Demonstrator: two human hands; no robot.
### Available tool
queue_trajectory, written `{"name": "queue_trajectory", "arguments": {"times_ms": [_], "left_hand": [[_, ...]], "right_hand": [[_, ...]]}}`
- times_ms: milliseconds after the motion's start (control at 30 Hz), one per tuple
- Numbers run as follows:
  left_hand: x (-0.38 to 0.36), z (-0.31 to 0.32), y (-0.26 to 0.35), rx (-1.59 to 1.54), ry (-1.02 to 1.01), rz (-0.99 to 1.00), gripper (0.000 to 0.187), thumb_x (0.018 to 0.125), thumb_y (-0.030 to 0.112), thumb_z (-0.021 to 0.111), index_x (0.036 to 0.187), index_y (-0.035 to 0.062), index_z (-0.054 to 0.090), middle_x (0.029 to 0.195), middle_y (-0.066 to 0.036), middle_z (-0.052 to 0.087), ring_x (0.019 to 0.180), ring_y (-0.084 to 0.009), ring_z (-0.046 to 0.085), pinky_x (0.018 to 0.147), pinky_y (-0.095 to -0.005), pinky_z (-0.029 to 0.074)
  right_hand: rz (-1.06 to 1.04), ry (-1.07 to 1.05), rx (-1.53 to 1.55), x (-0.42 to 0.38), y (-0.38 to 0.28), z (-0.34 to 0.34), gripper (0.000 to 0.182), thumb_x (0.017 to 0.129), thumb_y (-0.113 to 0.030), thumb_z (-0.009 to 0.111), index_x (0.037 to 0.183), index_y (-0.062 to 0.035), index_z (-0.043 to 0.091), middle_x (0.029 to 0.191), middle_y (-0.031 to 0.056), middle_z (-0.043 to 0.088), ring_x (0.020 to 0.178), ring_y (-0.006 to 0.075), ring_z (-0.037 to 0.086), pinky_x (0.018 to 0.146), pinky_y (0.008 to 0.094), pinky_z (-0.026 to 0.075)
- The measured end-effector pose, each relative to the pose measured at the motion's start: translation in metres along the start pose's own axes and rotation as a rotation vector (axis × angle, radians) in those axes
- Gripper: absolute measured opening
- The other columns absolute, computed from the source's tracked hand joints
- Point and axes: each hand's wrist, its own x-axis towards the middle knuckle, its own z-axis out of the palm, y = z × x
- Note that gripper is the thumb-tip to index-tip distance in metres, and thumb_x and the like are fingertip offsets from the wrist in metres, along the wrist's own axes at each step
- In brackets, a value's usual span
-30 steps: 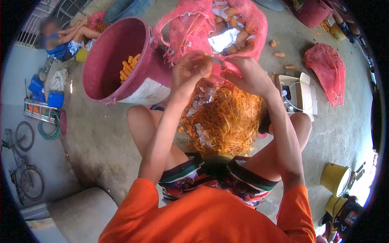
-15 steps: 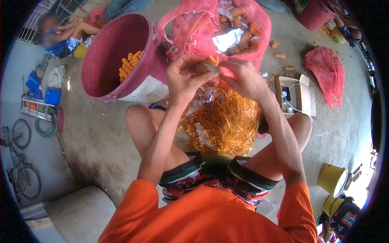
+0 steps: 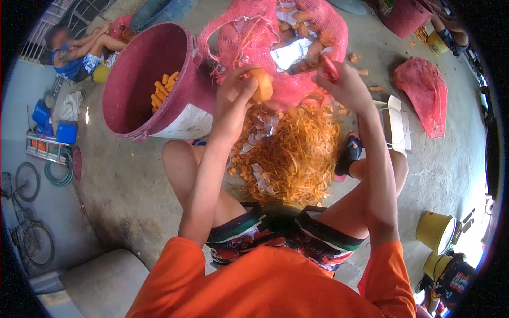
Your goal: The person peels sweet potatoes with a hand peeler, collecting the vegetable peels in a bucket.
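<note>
My left hand (image 3: 236,98) grips a carrot (image 3: 262,85), its cut orange end turned toward me. To the right, my right hand (image 3: 347,87) is closed around the pink handle of a small knife (image 3: 331,69); its blade cannot be made out now. The two hands are apart. Below them lies a big heap of orange carrot peelings (image 3: 297,153), with scraps of paper and small carrot pieces at its left side. Just beyond the hands, a pink mesh sack (image 3: 244,34) gapes around several unpeeled carrots (image 3: 313,50) and crumpled paper.
At the left a large maroon tub (image 3: 146,40) leans over, with peeled carrots (image 3: 164,91) inside. A white box (image 3: 392,119) and a red mesh sack (image 3: 421,87) lie at the right. Yellow buckets (image 3: 432,230) stand lower right. Another person (image 3: 74,55) sits far left.
My hands have separated: the right has swung right and away with the knife, off the carrot. The carrot stays in my left hand, with its cut end now showing.
</note>
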Motion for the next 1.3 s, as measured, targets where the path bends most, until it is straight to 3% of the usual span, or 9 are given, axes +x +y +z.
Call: {"name": "queue_trajectory", "arguments": {"times_ms": [67, 233, 433, 800, 867, 1000, 1067, 1167, 1300], "left_hand": [[0.001, -0.005, 0.002, 0.062, 0.097, -0.277, 0.045, 0.100, 0.027, 0.066, 0.138, 0.0051, 0.054, 0.119, -0.011, 0.068, 0.101, -0.0221, 0.072, 0.076, -0.0249, 0.059], [-0.003, 0.004, -0.001, -0.116, 0.041, -0.421, 0.054, 0.096, 0.022, 0.071, 0.143, 0.0064, 0.050, 0.130, -0.009, 0.063, 0.107, -0.0233, 0.070, 0.081, -0.0252, 0.059], [-0.006, 0.005, -0.008, -0.073, -0.112, -0.387, 0.078, 0.066, 0.011, 0.095, 0.134, 0.0066, 0.056, 0.124, -0.004, 0.062, 0.110, -0.0209, 0.064, 0.097, -0.0321, 0.052], [-0.007, -0.002, -0.006, 0.033, -0.185, -0.301, 0.082, 0.052, 0.024, 0.103, 0.120, 0.0089, 0.060, 0.112, 0.000, 0.065, 0.109, -0.0144, 0.062, 0.094, -0.0302, 0.052], [-0.008, -0.001, -0.007, 0.016, -0.206, -0.309, 0.082, 0.052, 0.025, 0.103, 0.119, 0.0088, 0.060, 0.110, 0.000, 0.066, 0.107, -0.0148, 0.063, 0.094, -0.0299, 0.052], [-0.005, -0.003, -0.010, -0.018, -0.232, -0.315, 0.082, 0.051, 0.024, 0.103, 0.119, 0.0088, 0.061, 0.109, 0.000, 0.067, 0.103, -0.0161, 0.065, 0.091, -0.0302, 0.054], [-0.009, -0.008, -0.009, -0.099, -0.306, -0.270, 0.082, 0.051, 0.024, 0.103, 0.120, 0.0090, 0.060, 0.110, -0.001, 0.067, 0.103, -0.0163, 0.065, 0.090, -0.0302, 0.054], [-0.009, -0.003, -0.008, -0.116, -0.304, -0.252, 0.083, 0.052, 0.024, 0.103, 0.121, 0.0090, 0.060, 0.110, -0.001, 0.067, 0.103, -0.0158, 0.066, 0.089, -0.0300, 0.054], [-0.006, -0.004, -0.014, -0.069, -0.267, -0.237, 0.080, 0.054, 0.019, 0.102, 0.121, 0.0069, 0.059, 0.110, -0.003, 0.068, 0.103, -0.0150, 0.065, 0.088, -0.0303, 0.054]], "right_hand": [[-0.038, 0.033, 0.106, -0.004, -0.006, -0.005, 0.031, 0.091, -0.030, 0.075, 0.098, -0.0014, 0.065, 0.077, 0.0191, 0.063, 0.069, 0.0255, 0.062, 0.067, 0.0402, 0.048], [-0.238, 0.196, 0.546, -0.008, -0.011, 0.002, 0.027, 0.086, -0.015, 0.081, 0.103, -0.0024, 0.064, 0.087, 0.0032, 0.063, 0.085, 0.0111, 0.059, 0.079, 0.0294, 0.048], [-0.260, -0.057, 0.938, -0.019, -0.044, 0.007, 0.026, 0.086, -0.007, 0.080, 0.105, -0.0023, 0.063, 0.092, -0.0007, 0.068, 0.082, 0.0085, 0.064, 0.071, 0.0246, 0.053], [-0.477, -0.019, 0.709, -0.013, -0.041, 0.012, 0.027, 0.088, -0.008, 0.079, 0.110, -0.0017, 0.066, 0.095, 0.0020, 0.071, 0.088, 0.0087, 0.067, 0.077, 0.0260, 0.055], [-0.386, -0.045, 0.680, -0.015, -0.042, 0.012, 0.030, 0.086, -0.009, 0.080, 0.112, -0.0024, 0.068, 0.115, 0.0067, 0.068, 0.111, 0.0152, 0.061, 0.093, 0.0331, 0.053], [-0.358, -0.060, 0.844, -0.009, -0.044, 0.010, 0.021, 0.089, -0.007, 0.078, 0.105, 0.0003, 0.067, 0.096, 0.0048, 0.071, 0.089, 0.0113, 0.068, 0.082, 0.0296, 0.056], [-0.395, 0.204, 0.497, 0.008, -0.013, 0.005, 0.021, 0.088, -0.009, 0.079, 0.102, 0.0009, 0.066, 0.095, 0.0054, 0.071, 0.087, 0.0124, 0.068, 0.080, 0.0276, 0.055], [-0.268, 0.203, 0.608, -0.003, -0.025, -0.007, 0.020, 0.087, -0.008, 0.079, 0.101, 0.0001, 0.067, 0.095, 0.0044, 0.071, 0.088, 0.0121, 0.067, 0.080, 0.0273, 0.055], [-0.488, 0.077, 0.605, -0.008, -0.036, 0.007, 0.021, 0.087, -0.007, 0.079, 0.104, 0.0002, 0.067, 0.098, 0.0044, 0.070, 0.089, 0.0115, 0.067, 0.079, 0.0254, 0.055]]}}
